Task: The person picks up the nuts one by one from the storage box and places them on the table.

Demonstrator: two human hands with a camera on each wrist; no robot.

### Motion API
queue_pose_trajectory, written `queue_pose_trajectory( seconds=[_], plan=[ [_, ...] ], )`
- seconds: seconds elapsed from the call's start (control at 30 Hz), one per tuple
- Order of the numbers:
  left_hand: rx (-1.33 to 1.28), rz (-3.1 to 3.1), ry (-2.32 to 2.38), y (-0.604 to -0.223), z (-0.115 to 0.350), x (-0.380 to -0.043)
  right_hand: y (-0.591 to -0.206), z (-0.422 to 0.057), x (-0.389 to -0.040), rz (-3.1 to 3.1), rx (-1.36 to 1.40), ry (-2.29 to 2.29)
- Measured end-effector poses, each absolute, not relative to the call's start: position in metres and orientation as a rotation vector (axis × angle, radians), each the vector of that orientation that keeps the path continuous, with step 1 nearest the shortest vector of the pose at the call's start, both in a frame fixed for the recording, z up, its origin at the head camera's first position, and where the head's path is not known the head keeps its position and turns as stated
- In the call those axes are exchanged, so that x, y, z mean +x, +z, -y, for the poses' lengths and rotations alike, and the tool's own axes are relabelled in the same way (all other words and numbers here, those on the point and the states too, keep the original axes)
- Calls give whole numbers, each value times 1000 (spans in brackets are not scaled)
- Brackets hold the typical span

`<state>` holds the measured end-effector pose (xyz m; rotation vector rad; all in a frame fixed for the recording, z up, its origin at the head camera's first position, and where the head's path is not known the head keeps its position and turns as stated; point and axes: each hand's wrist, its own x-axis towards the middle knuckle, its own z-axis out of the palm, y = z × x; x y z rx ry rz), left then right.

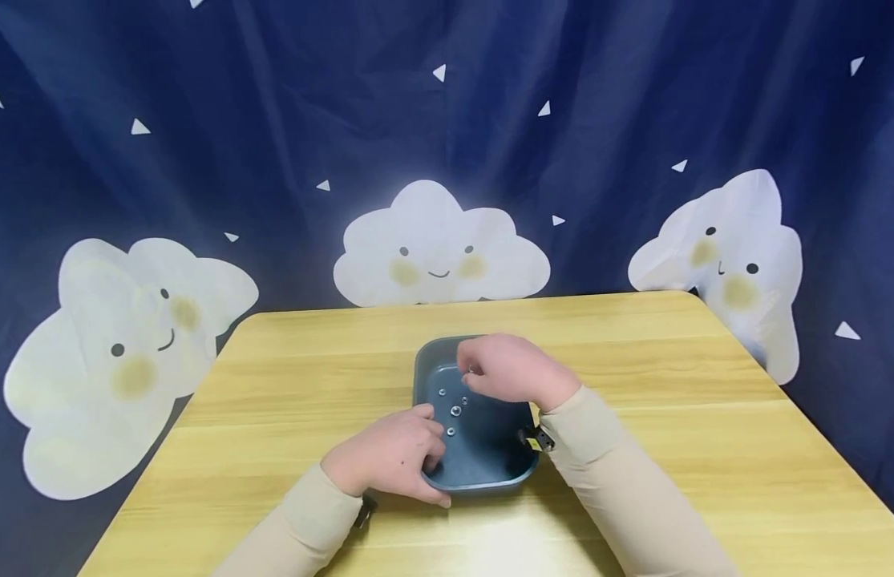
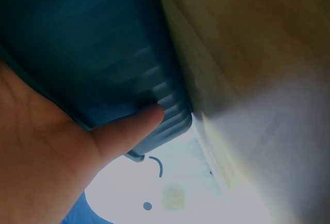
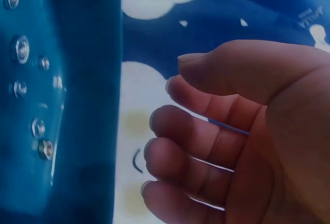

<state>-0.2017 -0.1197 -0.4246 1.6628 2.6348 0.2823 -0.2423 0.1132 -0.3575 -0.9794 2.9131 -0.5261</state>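
Tray (image 1: 499,450), blue, sits upright on the wooden tabletop (image 1: 331,361) in the head view, small metal nuts (image 1: 456,411) scattered on its floor; the left hand (image 1: 392,451) is clamped on the near left rim, fingers inside; the right hand (image 1: 515,370) hangs over the far right part; in the left wrist view the thumb lies against the ribbed wall; in the right wrist view the right fingers are loosely bent, slightly apart, beside the tray's wall.

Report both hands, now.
Left hand: holding the blue bin by its side, thumb outside.
Right hand: open, fingers loosely curled, nothing visibly held.
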Motion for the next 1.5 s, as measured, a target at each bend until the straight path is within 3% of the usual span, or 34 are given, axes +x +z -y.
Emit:
queue_pose_trajectory(
  seconds=[0.5,1.5],
  plan=[
    [1652,-2643,293,-426,121,-201,-385,-77,-249,-2710,-995,-250],
    [1656,-2665,264,-424,118,-200,-414,-64,-244,-2696,-1033,-151]
  ],
)
